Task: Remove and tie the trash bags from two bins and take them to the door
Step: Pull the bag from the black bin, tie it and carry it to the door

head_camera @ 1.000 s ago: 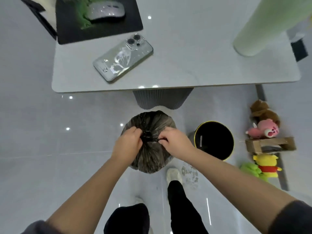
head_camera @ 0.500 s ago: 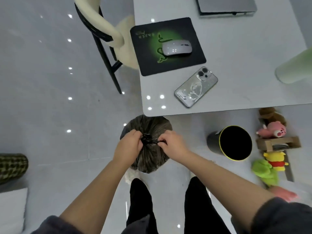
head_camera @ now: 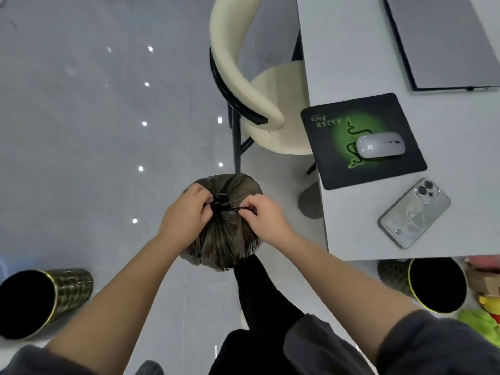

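Your left hand [head_camera: 186, 216] and right hand [head_camera: 266, 217] each pinch a black tie end at the neck of the trash bag [head_camera: 224, 244], centre frame.

The table [head_camera: 351, 63] fills the upper right. One bin [head_camera: 73, 285] sits at lower left and the other bin [head_camera: 392, 272] at lower right, both well apart from the bag and dark inside. The bag bulges below your curled fingers, with its knot [head_camera: 220, 200] between them. You seem to be tying this bag. Next, pull both ends outward to cinch the knot, then grip the neck to carry it to the door, which is out of view.
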The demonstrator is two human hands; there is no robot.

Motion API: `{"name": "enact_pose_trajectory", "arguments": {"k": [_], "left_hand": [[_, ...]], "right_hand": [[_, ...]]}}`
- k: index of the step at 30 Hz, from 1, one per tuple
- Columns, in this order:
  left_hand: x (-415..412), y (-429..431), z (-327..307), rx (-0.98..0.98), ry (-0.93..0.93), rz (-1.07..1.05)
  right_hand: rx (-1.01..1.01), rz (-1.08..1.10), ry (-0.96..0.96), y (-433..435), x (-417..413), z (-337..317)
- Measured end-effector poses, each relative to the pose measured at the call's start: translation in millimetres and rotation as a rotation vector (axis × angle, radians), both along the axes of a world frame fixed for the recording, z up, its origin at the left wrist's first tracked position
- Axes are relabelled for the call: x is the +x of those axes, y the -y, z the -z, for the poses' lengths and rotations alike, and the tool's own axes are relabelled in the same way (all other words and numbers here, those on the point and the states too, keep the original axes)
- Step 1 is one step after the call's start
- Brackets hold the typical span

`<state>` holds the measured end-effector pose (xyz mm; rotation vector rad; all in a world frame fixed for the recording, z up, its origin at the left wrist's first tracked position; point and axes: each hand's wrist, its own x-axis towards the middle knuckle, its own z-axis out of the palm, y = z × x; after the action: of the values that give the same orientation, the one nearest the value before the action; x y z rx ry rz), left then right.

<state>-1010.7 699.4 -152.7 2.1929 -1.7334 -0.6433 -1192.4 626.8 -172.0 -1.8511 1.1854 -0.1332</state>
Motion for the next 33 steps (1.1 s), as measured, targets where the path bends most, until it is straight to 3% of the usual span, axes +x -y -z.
{"name": "enact_pose_trajectory", "arguments": {"k": [9, 15, 23, 33], "left_hand": [[141, 115, -30, 0.017, -0.283, -0.036], [244, 197, -28, 0.013, -0.278, -0.003], [383, 318, -24, 0.047, -0.249, 0.091], [482, 502, -33, 0.032, -0.215, 0.132]], "right_hand": [[0.121, -0.006, 0.067, 130, 129, -30], [0.096, 0.001, 0.047, 207, 229, -44], [0.125, 0.193, 0.019, 306, 363, -45], [0.093, 0.294, 0.111, 477, 462, -41]]}}
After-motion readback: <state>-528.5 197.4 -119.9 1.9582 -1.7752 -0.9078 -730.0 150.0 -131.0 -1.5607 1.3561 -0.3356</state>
